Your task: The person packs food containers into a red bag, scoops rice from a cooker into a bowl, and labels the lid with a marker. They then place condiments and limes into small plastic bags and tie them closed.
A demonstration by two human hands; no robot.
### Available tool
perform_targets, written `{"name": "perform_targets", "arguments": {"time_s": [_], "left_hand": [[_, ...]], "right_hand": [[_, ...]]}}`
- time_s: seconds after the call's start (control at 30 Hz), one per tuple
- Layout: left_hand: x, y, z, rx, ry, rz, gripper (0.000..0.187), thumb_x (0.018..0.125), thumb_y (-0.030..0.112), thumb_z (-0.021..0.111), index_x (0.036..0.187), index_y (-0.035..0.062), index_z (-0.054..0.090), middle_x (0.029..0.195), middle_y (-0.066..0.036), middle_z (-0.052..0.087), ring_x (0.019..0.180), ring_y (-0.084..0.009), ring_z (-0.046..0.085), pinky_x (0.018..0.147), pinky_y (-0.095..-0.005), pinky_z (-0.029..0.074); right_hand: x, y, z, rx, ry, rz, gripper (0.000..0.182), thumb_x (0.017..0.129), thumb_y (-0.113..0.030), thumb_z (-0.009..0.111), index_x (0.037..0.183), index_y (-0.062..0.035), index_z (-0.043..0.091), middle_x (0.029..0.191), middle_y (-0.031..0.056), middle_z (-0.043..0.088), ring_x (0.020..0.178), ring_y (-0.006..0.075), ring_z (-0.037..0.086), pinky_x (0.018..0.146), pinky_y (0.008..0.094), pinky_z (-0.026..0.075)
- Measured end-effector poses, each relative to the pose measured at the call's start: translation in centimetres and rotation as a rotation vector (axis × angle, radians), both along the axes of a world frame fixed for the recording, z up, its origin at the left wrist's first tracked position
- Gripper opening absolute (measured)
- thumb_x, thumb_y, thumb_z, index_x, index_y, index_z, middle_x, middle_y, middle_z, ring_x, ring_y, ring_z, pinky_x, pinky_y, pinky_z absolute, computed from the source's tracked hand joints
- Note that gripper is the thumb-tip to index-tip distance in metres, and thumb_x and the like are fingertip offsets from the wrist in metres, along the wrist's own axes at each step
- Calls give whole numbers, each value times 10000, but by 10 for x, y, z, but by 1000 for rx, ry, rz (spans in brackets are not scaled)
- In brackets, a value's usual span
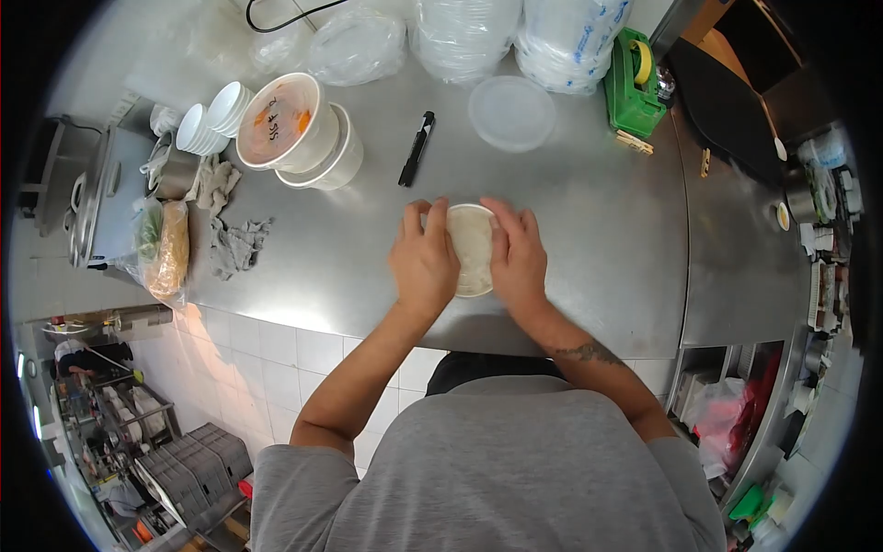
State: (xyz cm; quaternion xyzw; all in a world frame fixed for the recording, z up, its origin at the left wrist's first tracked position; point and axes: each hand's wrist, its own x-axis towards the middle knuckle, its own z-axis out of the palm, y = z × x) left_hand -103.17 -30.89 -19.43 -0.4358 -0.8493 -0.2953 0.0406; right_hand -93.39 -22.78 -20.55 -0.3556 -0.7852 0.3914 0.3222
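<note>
A round tub with a whitish, translucent lid stands on the steel counter in front of me. My left hand wraps round its left side, fingers bent and fingertips up at the rim. From the right, my right hand clasps the same tub, its fingers curled along the rim and side. A black marker lies beyond my left hand. Farther off on the counter is a loose translucent round lid.
Two stacked tubs, the top tub with writing on its lid, stand at the left near white cups. A grey cloth and bagged bread lie nearby. A green tape dispenser and wrapped container stacks line the back.
</note>
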Motion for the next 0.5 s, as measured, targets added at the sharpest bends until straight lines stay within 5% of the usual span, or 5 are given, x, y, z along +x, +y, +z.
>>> {"name": "perform_targets", "arguments": {"time_s": [0.07,0.27,0.37,0.5], "left_hand": [[8,1,2,75,127,-36,332,860,87,502,1184,23,532,1112,-185,540,878,-380,551,736,-436,460],[8,7,21,-103,-102,-185,410,901,189,489,1258,-11,472,1181,-217,514,983,-394,515,857,-432,422],[-11,18,-2,113,-119,-393,415,922,243,496,1264,9,470,1139,-222,545,1033,-372,519,875,-415,428],[-90,-43,0,52,-154,-280,233,913,210,497,937,27,640,918,-192,633,902,-345,591,749,-430,472]], "right_hand": [[3,-10,2,-16,-16,-29,311,913,-104,477,1197,-186,572,854,110,500,718,262,547,660,356,474],[7,12,-11,-82,114,98,330,908,-58,455,1207,-136,570,955,143,561,856,282,578,758,357,475],[17,42,-13,-36,103,80,296,916,-63,448,1176,-82,589,1007,164,595,926,283,584,841,346,454],[50,99,-16,-103,116,40,290,942,-101,427,1172,-75,601,1031,129,606,966,228,577,874,317,439]]}}
